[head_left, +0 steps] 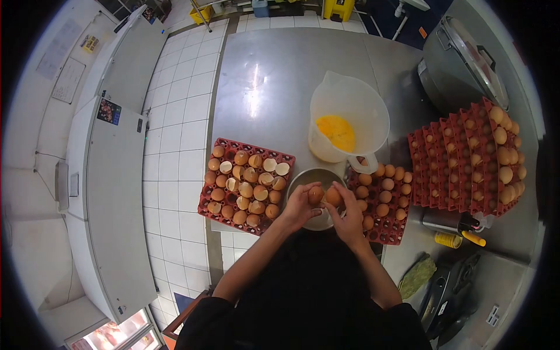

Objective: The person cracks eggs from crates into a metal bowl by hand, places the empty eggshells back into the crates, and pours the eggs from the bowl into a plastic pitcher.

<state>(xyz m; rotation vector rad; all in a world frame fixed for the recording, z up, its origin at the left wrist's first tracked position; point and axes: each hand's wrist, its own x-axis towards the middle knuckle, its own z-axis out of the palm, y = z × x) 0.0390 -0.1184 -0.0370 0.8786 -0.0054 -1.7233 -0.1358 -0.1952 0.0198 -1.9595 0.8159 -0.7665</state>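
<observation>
Over a round metal bowl (pixel 322 176), both of my hands are close together with brown shells in the fingers. My left hand (pixel 298 210) is closed around one brown eggshell (pixel 315 194). In my right hand (pixel 349 213) is another brown eggshell (pixel 333 197), nearly touching the first. Whether these are two halves of one egg is too small to tell. Left of the bowl, a red egg tray (pixel 256 147) carries several cracked, empty shells. On the right, a second red tray (pixel 385 238) holds whole brown eggs, with some sockets bare.
Behind the bowl stands a translucent plastic jug (pixel 370 114) with yellow egg inside. Stacked red trays of eggs (pixel 461 157) rise at the right, before a large lidded metal pot (pixel 455 64). A black stove (pixel 449 297) and green cloth (pixel 417 276) lie lower right.
</observation>
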